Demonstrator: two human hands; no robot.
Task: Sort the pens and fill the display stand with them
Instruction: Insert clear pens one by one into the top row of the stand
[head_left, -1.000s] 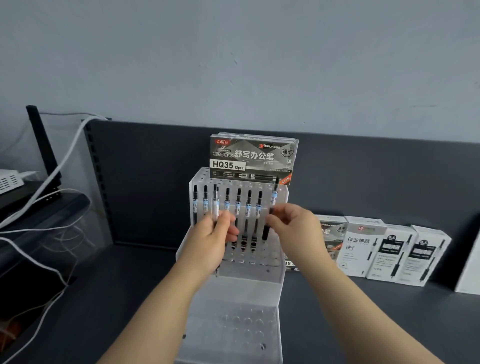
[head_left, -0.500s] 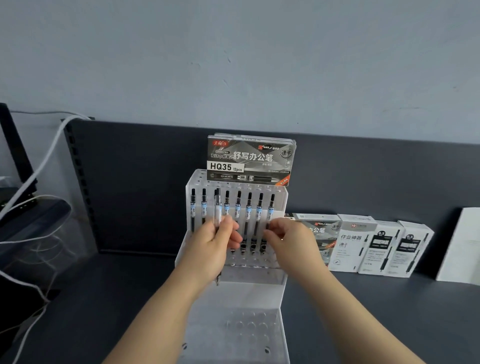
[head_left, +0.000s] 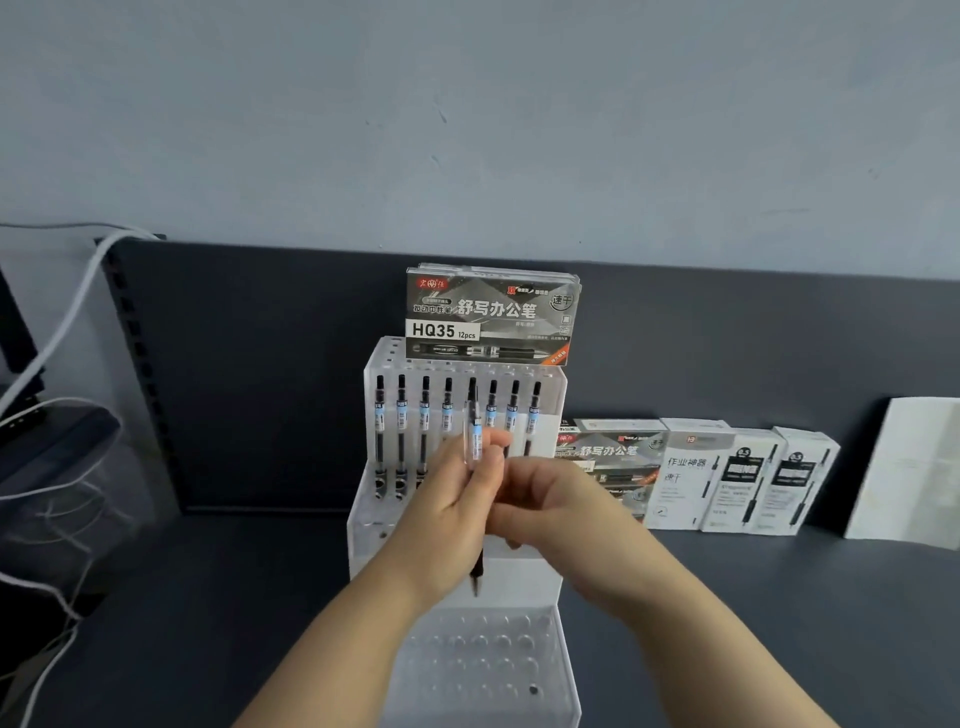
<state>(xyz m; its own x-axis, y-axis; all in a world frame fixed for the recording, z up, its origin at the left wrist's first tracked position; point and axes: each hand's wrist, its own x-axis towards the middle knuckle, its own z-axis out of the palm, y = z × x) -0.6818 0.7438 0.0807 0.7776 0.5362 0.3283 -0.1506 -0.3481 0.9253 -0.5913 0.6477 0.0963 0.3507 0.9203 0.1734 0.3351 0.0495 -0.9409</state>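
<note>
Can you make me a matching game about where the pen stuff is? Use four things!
Things: 1 loose pen; 2 HQ35 box; 3 white cable; 4 white boxes.
Places: A far left; B atop the display stand; C held in the left hand; D right of the stand.
Pairs: 1-C, 2-B, 3-A, 4-D.

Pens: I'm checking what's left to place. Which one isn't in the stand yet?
The pen gripped in the left hand, its tip hanging free below; the other pens stand slotted in the display stand.
</note>
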